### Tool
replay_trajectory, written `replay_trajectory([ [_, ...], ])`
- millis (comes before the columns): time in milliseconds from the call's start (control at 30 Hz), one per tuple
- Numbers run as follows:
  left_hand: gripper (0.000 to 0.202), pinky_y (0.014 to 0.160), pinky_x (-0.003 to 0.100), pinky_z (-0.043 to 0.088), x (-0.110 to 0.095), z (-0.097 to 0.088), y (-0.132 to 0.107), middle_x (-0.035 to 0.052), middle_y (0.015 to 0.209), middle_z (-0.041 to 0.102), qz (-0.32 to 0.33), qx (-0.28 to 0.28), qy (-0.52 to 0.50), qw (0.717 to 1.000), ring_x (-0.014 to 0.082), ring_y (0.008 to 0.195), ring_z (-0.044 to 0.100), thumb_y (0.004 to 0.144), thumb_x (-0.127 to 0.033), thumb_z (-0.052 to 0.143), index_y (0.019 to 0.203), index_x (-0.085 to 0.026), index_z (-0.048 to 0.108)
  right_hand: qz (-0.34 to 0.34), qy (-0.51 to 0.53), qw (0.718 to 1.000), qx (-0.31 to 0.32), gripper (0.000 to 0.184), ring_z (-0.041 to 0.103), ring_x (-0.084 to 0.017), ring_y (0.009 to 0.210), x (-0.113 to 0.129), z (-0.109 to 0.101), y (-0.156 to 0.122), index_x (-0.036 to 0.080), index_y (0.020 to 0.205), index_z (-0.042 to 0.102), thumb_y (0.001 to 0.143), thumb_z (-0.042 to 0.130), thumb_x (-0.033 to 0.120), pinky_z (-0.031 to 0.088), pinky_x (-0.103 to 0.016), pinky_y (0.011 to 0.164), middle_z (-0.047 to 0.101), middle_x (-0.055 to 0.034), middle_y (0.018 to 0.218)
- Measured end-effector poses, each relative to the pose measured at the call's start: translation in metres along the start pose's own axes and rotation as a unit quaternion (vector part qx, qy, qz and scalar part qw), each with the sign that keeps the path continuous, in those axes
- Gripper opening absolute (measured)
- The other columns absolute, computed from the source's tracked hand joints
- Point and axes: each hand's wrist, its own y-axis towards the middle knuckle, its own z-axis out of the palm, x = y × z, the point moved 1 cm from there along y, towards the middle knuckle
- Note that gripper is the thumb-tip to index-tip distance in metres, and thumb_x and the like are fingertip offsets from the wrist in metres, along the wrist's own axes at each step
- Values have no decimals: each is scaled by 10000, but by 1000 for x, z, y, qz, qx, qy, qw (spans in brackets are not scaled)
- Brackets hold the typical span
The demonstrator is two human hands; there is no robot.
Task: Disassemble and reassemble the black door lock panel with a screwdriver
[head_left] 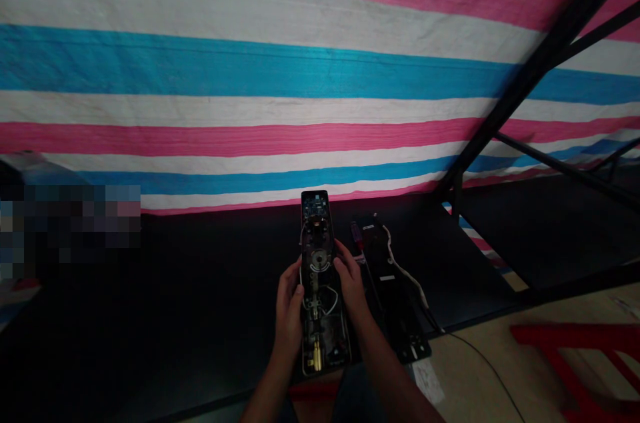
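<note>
Door-lock body (316, 296) is grasped along both long edges by the left hand (289, 306) and right hand (351, 280), held above the dark table (150, 316) with its open interior exposed to view, a second panel (386, 276) lying just right.

Left of the opened electronic lock panel (320, 320), the black table (175, 296) offers wide room for a hand, though the dim light may hide small items there. A second lock panel (393, 293) lies just beside the right hand (351, 282), blocking that side (its pale wire (407, 273) runs along it). A striped tarp (250, 76) closes off the far edge.
</note>
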Motion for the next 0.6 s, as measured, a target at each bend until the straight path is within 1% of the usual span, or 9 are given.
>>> replay_trajectory([
  [167,480,1086,452,429,-3,2,0,104,1317,640,-3,2,-2,1000,319,1284,562,846,-532,679,1215,-230,622,-6,-3,1000,-2,500,637,-268,1191,0,0,0,233,1296,666,849,661,456,484,-421,1046,709,-66,1268],
  [267,476,1017,419,479,-6,3,-1,97,1287,654,-18,7,-2,1000,308,1235,599,849,-528,676,1219,-236,609,-5,-4,1000,0,496,635,-262,1192,0,-1,0,237,1296,664,852,661,460,488,-409,1038,698,-64,1287],
  [400,472,896,381,538,-11,4,0,88,1220,677,-35,2,6,999,298,1130,652,842,-533,675,1200,-232,614,-1,3,1000,6,511,663,-256,1123,0,-1,0,230,1311,648,854,658,459,514,-392,988,718,-69,1233],
  [467,462,861,368,548,-11,5,0,84,1205,680,-42,0,3,999,291,1095,663,845,-530,670,1191,-230,617,4,5,1000,7,514,674,-254,1083,-1,-1,0,229,1316,642,853,658,454,523,-387,961,729,-69,1191],
  [600,443,886,347,537,-11,5,-1,70,1194,688,-49,7,-4,999,266,1084,669,865,-511,658,1203,-229,602,6,4,1000,5,501,659,-249,1097,-5,-2,0,237,1304,642,843,672,431,513,-378,962,715,-63,1203],
])
